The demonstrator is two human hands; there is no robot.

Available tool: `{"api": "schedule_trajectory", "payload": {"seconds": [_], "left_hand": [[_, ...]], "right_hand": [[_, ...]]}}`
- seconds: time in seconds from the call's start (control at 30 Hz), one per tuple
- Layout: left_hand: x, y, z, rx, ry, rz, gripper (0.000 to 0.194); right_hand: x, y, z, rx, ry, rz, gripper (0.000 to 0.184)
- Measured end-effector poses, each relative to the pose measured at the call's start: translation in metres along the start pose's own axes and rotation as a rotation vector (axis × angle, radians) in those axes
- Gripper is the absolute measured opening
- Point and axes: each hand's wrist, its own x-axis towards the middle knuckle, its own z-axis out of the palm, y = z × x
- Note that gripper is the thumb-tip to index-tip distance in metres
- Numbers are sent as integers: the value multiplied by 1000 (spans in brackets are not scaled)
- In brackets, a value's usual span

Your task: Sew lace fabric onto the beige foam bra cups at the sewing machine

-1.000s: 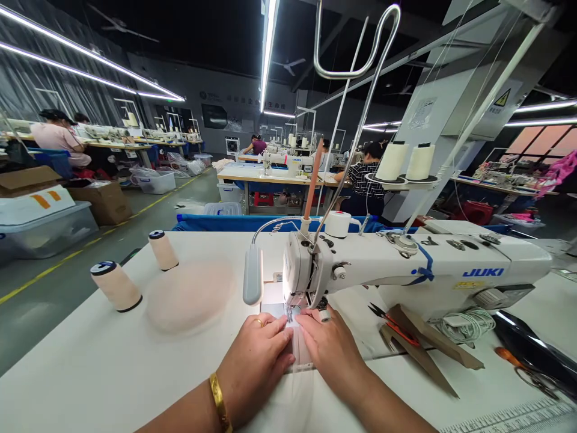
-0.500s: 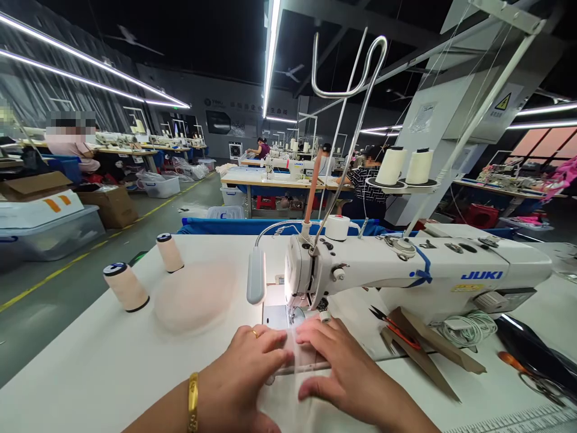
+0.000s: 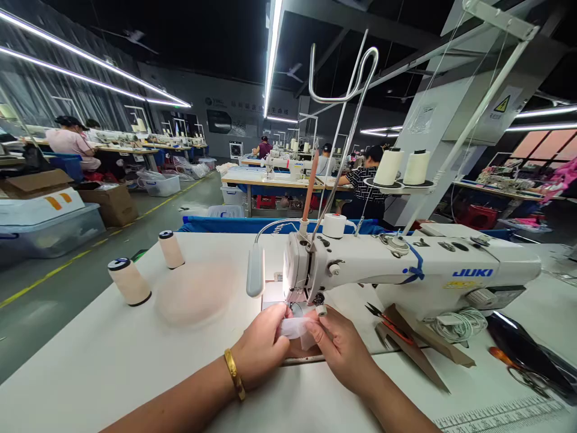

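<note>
A strip of sheer whitish fabric (image 3: 294,328) is stretched between my two hands, just in front of the needle area of the white sewing machine (image 3: 360,261). My left hand (image 3: 261,344), with a gold bangle at the wrist, pinches its left end. Thumb and fingers of my right hand (image 3: 339,343) are closed on its right end. The presser foot is partly hidden behind my fingers. A slim grey lamp (image 3: 256,270) lights this spot from the left. Farther left on the table lies a round, pale sheer piece of fabric (image 3: 196,294).
Two peach thread cones (image 3: 130,282) stand at the table's left. Right of my hands lie red-handled thread snips (image 3: 392,325) on brown card pieces (image 3: 424,337), a coiled white cable (image 3: 460,325), orange-handled scissors (image 3: 500,356) and a clear ruler (image 3: 496,415). Other people sit at machines beyond.
Both hands were flat on the fabric by the needle, then spread apart and drew back. Now their fingers have closed on the strip and lifted it in front of the presser foot.
</note>
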Motion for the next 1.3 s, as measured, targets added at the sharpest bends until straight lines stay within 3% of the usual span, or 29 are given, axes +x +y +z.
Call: {"api": "schedule_trajectory", "payload": {"seconds": [0.17,0.43,0.53,0.77,0.9,1.0,1.3], "left_hand": [[6,-8,6,62,-11,49,16],[5,-6,3,14,-30,68,10],[4,-6,2,-13,-13,71,11],[2,-12,3,-26,17,213,22],[-12,-14,2,135,126,471,29],[-23,-13,1,176,109,580,22],[-23,-15,-1,204,57,590,18]], "right_hand": [[4,-2,2,83,52,22,43],[6,-9,2,400,-5,140,39],[5,-6,4,412,-6,165,41],[2,-5,2,230,-32,98,45],[-4,-8,-3,-68,-216,-166,44],[-9,-13,-9,-217,-374,-332,37],[-10,-17,-13,-262,-399,-295,30]]}}
